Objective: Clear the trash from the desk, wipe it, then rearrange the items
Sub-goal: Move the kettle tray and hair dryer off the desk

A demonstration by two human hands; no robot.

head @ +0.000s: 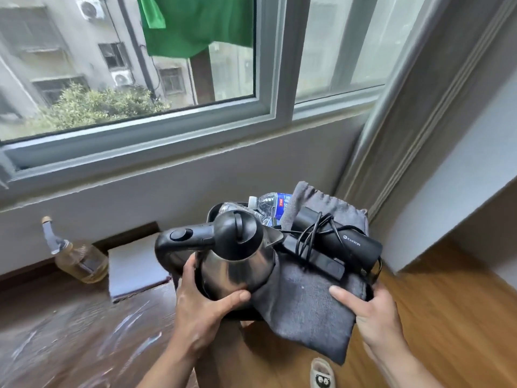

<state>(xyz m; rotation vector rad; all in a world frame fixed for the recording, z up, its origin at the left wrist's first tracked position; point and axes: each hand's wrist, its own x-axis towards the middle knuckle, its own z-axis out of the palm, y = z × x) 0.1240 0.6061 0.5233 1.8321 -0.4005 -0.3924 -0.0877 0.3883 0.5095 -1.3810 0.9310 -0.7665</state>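
Steel kettle [237, 264] — nubby grey cloth [305, 301]

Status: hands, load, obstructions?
Left hand grips kettle base. Right hand holds grey towel edge. Hair dryer on towel, water bottle behind kettle. Yellowish bottle on desk.

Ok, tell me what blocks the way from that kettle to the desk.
Nothing visible. The left hand and right hand hold the kettle and cloth just right of the desk; a yellow bottle and a white pad sit only at its back, by the wall.
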